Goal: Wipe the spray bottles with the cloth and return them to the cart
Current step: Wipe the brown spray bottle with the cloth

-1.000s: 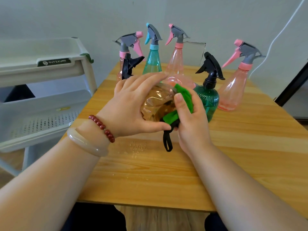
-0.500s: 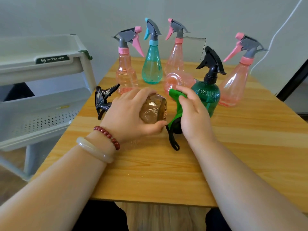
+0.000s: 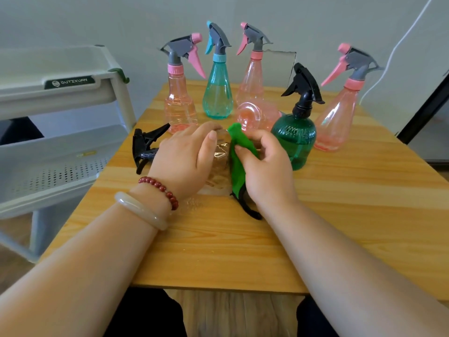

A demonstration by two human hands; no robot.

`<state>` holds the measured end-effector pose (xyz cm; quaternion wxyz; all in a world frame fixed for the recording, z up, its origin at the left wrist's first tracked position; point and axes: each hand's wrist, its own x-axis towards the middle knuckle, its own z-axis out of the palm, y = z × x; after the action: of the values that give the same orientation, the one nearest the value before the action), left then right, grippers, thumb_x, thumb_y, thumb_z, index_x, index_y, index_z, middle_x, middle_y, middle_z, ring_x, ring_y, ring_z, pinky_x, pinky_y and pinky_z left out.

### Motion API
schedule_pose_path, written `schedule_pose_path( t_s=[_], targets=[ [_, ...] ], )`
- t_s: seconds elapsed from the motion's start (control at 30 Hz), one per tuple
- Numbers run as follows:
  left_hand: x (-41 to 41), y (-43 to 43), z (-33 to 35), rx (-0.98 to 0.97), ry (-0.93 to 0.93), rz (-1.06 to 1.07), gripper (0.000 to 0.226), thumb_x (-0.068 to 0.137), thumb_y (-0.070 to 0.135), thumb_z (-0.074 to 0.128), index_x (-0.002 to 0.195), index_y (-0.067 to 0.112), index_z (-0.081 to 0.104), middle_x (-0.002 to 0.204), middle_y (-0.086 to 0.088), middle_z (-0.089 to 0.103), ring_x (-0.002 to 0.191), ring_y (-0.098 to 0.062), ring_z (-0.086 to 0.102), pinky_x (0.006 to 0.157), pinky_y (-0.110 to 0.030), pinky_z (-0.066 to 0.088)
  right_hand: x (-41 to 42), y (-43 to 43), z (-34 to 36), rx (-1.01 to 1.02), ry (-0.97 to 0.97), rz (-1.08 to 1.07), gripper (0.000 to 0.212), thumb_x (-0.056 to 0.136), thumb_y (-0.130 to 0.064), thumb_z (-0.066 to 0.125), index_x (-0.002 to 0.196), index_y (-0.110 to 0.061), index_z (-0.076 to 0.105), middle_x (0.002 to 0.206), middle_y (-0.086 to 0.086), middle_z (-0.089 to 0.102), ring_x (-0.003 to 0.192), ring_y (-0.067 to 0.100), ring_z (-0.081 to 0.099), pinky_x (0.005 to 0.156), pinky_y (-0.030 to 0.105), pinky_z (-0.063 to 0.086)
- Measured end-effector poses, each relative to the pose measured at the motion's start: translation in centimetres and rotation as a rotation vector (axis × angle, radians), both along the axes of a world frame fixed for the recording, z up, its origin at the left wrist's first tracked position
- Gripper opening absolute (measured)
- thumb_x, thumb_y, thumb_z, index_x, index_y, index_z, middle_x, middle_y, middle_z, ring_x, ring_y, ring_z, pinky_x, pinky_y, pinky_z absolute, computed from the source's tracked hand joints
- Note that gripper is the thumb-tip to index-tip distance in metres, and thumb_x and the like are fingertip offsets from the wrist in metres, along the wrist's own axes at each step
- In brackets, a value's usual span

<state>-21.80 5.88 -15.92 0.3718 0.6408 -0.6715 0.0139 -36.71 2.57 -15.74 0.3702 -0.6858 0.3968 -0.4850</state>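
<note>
The left hand (image 3: 184, 161) is gripping the amber bottle (image 3: 220, 164), fingers curled over its body. This bottle is lying on its side on the table (image 3: 340, 215), just left of the dark green bottle (image 3: 295, 142). Whether it is resting fully on the wood cannot be told.

Its long axis is running left to right. The black trigger head (image 3: 145, 147) is pointing away from the dark green bottle, toward the cart (image 3: 73, 152). The base end is facing the dark green bottle.

The right hand (image 3: 267, 171) is pinching the cloth (image 3: 240, 144) between thumb and fingers and pressing it against that base end. The left hand is the nearer one to the cart, so the return move is judged to fall to it.

Count: seven spray bottles.
- One amber, in hand.
- One dark green.
- One teal bottle (image 3: 217, 93), behind and left of the dark green bottle.
- Three upright pink bottles (image 3: 179, 110).
- One pink bottle on its side (image 3: 260, 115), just behind the dark green bottle.

One cloth and one cart are in view, and no bottle is visible on the cart.
</note>
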Motion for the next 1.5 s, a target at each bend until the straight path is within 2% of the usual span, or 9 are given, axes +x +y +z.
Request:
schedule_pose_path(
  t_s=[0.1, 0.23, 0.53, 0.8, 0.9, 1.07, 1.2, 1.33, 1.5],
  targets=[
    [0.1, -0.2, -0.1, 0.001, 0.022, -0.003, 0.061, 0.099, 0.045, 0.009, 0.133, 0.023, 0.054, 0.12, -0.002, 0.065, 0.114, -0.025, 0.058, 0.094, -0.049, 0.045, -0.4, 0.5, -0.1, -0.025, -0.066, 0.103, 0.026, 0.093, -0.01, 0.064, 0.099, -0.035, 0.061, 0.098, -0.012, 0.068, 0.096, 0.005, 0.064, 0.085, 0.019, 0.051],
    [-0.1, 0.0, 0.0, 0.021, 0.035, 0.032, 0.062, 0.097, 0.044, 0.007, 0.134, 0.024, 0.053, 0.121, -0.003, 0.064, 0.114, -0.025, 0.057, 0.095, -0.048, 0.045, 0.1, -0.2, 0.3, -0.007, -0.019, 0.034, 0.029, 0.095, -0.012, 0.06, 0.097, -0.041, 0.056, 0.094, -0.02, 0.064, 0.091, -0.005, 0.06, 0.075, 0.006, 0.044],
    [-0.6, -0.1, 0.4, 0.03, 0.006, 0.079, 0.062, 0.098, 0.045, 0.008, 0.137, 0.024, 0.051, 0.127, -0.005, 0.061, 0.115, -0.028, 0.057, 0.095, -0.05, 0.045, 0.0, 1.0, 0.7, 0.038, -0.095, 0.067, 0.039, 0.09, -0.005, 0.06, 0.089, -0.044, 0.062, 0.084, -0.032, 0.065, 0.084, -0.007, 0.061, 0.076, 0.014, 0.049],
    [-0.5, -0.4, 0.3, 0.068, -0.018, 0.103, 0.056, 0.1, 0.045, 0.009, 0.142, 0.032, 0.045, 0.134, -0.003, 0.058, 0.119, -0.029, 0.055, 0.096, -0.052, 0.045, -0.3, 2.7, 0.1, 0.01, -0.094, 0.109, 0.011, 0.078, -0.019, 0.061, 0.076, -0.027, 0.067, 0.066, -0.013, 0.058, 0.067, 0.004, 0.052, 0.064, 0.02, 0.04],
    [-0.6, -0.1, 0.5, 0.074, 0.006, 0.091, 0.057, 0.1, 0.045, 0.01, 0.145, 0.033, 0.042, 0.136, -0.004, 0.058, 0.124, -0.029, 0.053, 0.1, -0.051, 0.042, -0.2, 2.1, -0.2, 0.058, -0.097, 0.036, 0.015, 0.081, -0.013, 0.063, 0.076, -0.026, 0.067, 0.064, -0.013, 0.059, 0.064, 0.005, 0.053, 0.062, 0.021, 0.042],
    [-0.4, 0.4, 0.5, 0.047, 0.005, 0.069, 0.049, 0.105, 0.043, 0.017, 0.151, 0.035, 0.031, 0.129, -0.002, 0.062, 0.121, -0.025, 0.054, 0.097, -0.048, 0.045, -0.4, 1.0, -0.7, 0.202, 0.021, -0.078, 0.017, 0.09, -0.013, 0.06, 0.085, -0.03, 0.062, 0.079, -0.013, 0.063, 0.07, 0.005, 0.058, 0.062, 0.023, 0.047],
    [-0.6, 0.0, 0.3, 0.054, -0.017, 0.138, 0.048, 0.106, 0.043, 0.015, 0.151, 0.036, 0.03, 0.131, -0.008, 0.06, 0.119, -0.029, 0.055, 0.092, -0.047, 0.047, -0.4, 1.7, -0.5, 0.016, -0.101, -0.023, 0.02, 0.091, -0.014, 0.062, 0.09, -0.034, 0.06, 0.088, -0.015, 0.061, 0.079, 0.003, 0.058, 0.072, 0.023, 0.048],
    [-0.6, 0.0, 0.2, 0.045, -0.065, 0.141, 0.062, 0.099, 0.054, 0.004, 0.151, 0.035, 0.032, 0.137, -0.004, 0.058, 0.122, -0.031, 0.054, 0.093, -0.047, 0.045, 0.1, 2.6, -0.8, -0.162, 0.034, -0.028, 0.015, 0.089, -0.012, 0.063, 0.088, -0.025, 0.056, 0.087, -0.011, 0.061, 0.079, 0.008, 0.056, 0.069, 0.015, 0.044],
    [-0.4, -0.3, 0.3, 0.046, -0.064, 0.159, 0.052, 0.104, 0.046, 0.013, 0.15, 0.034, 0.033, 0.141, -0.001, 0.054, 0.123, -0.031, 0.054, 0.092, -0.046, 0.045, -0.6, 1.6, -1.0, 0.057, 0.246, -0.105, 0.021, 0.087, -0.01, 0.059, 0.08, -0.027, 0.05, 0.082, -0.01, 0.055, 0.07, 0.007, 0.051, 0.051, 0.012, 0.034]
  ],
)
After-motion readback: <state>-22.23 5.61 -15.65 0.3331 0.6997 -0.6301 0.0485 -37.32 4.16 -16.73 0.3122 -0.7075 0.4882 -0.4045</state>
